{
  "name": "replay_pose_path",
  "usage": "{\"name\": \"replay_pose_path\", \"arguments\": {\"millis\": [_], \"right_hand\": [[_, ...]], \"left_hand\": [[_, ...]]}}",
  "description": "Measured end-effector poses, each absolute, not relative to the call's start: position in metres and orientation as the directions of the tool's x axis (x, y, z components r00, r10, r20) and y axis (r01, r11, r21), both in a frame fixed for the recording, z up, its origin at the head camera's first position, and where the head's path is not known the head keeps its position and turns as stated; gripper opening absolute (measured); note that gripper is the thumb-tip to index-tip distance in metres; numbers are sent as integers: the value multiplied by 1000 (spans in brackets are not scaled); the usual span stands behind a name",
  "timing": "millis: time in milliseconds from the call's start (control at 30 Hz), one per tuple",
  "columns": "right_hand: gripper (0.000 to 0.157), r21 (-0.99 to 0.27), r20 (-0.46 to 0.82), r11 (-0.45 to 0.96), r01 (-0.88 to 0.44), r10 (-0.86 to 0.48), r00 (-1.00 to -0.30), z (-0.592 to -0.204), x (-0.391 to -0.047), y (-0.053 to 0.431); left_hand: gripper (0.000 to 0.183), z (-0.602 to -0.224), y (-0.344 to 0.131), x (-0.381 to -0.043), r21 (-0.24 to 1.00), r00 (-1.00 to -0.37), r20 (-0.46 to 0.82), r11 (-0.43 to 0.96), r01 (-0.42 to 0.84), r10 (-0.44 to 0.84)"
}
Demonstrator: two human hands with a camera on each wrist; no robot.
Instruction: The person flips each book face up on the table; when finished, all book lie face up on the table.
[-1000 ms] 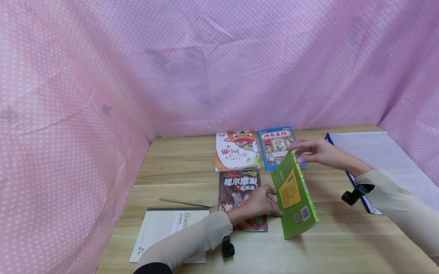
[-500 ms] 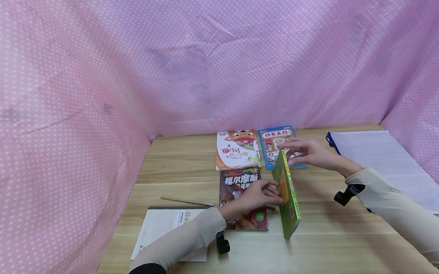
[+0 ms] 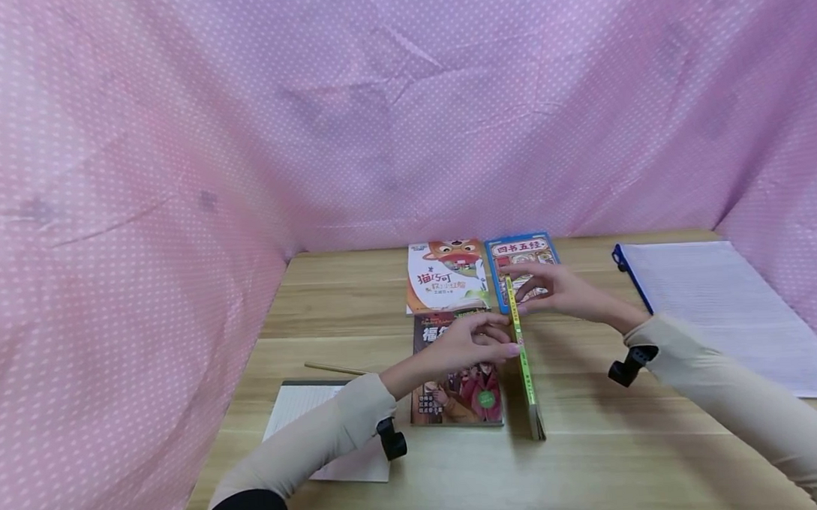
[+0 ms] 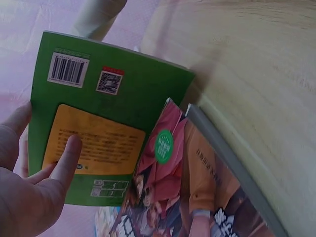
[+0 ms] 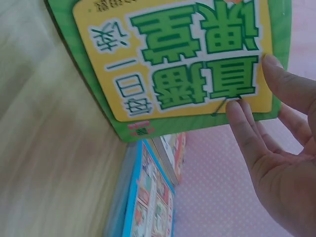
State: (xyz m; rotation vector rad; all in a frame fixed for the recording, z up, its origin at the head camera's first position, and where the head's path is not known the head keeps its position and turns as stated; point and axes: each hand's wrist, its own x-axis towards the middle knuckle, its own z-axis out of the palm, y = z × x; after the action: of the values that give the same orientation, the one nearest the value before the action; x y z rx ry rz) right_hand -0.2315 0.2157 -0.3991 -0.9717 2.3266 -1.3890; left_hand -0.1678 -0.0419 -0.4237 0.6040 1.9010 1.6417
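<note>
A green book (image 3: 526,375) is upright with its yellow-green spine facing up. My left hand (image 3: 462,347) holds it from the left, thumb against the back cover and fingers by the spine edge. At its far end my right hand (image 3: 564,291) pinches the spine corner, fingertips on the front cover (image 5: 187,59). Whether the lower edge touches the table is hard to tell. Directly left lies a dark comic-style book (image 3: 454,407), partly hidden under my left hand. Behind are a white book with an orange animal (image 3: 443,280) and a blue-bordered book (image 3: 524,246), partly covered by my right hand.
On the wooden table (image 3: 591,459), a lined notebook (image 3: 353,463) lies partly under the left forearm, with a gold pencil-like stick (image 3: 333,369) behind it. A white document pouch with a blue edge (image 3: 714,312) lies at the right. Pink dotted cloth (image 3: 404,135) hangs behind.
The green book has turned from showing its back cover to standing nearly edge-on, and moved slightly left. Both hands have shifted left with it; my left hand has slid up towards the spine.
</note>
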Motion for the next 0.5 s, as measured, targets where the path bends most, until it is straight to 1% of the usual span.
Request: {"name": "replay_pose_path", "arguments": {"millis": [133, 233, 500], "right_hand": [[80, -887, 99, 274, -372, -673, -733, -406, -233, 208], [83, -887, 106, 266, -378, -678, -727, -412, -233, 203], [81, -878, 33, 341, -336, -657, -753, -432, -228, 198]], "left_hand": [[56, -421, -49, -169, 988, -764, -111, 154, -16, 636], [58, -421, -54, -170, 984, -775, -102, 178, 14, 624], [67, -420, -70, -169, 975, -774, -111, 218, 35, 623]]}}
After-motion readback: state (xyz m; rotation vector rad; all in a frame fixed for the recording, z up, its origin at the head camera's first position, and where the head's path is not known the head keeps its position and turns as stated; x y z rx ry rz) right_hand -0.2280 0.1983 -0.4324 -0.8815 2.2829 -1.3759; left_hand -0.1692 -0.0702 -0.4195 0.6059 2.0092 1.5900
